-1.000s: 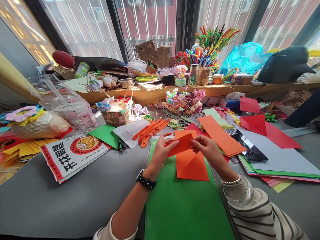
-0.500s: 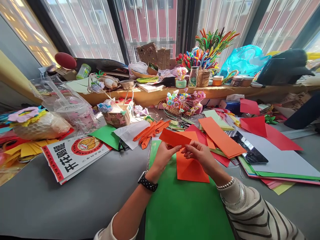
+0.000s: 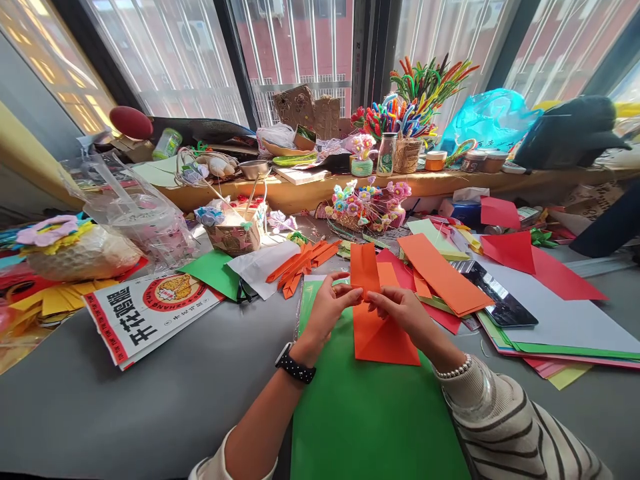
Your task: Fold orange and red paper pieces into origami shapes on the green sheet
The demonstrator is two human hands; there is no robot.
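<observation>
Between my fingertips a piece of orange paper (image 3: 365, 261) stands upright with a crease down its middle. My left hand (image 3: 330, 305) pinches its lower left corner, and my right hand (image 3: 397, 308) pinches the lower right. Under my hands, larger orange sheets (image 3: 383, 341) lie on a green mat (image 3: 375, 420). Folded orange paper strips (image 3: 303, 263) are piled beyond my left hand. To the right of my right hand rests a long orange rectangle of paper (image 3: 445, 277).
A phone (image 3: 500, 297) lies on stacked coloured paper (image 3: 575, 323) at the right. On the left are a printed paper bag (image 3: 155, 313) and a woven basket (image 3: 235, 233). Pipe cleaners (image 3: 415, 113) and jars line the windowsill.
The orange paper has turned from lying wide across both hands to standing tall and narrow. My right hand has shifted slightly left, and both hands now pinch the paper's lower edge.
</observation>
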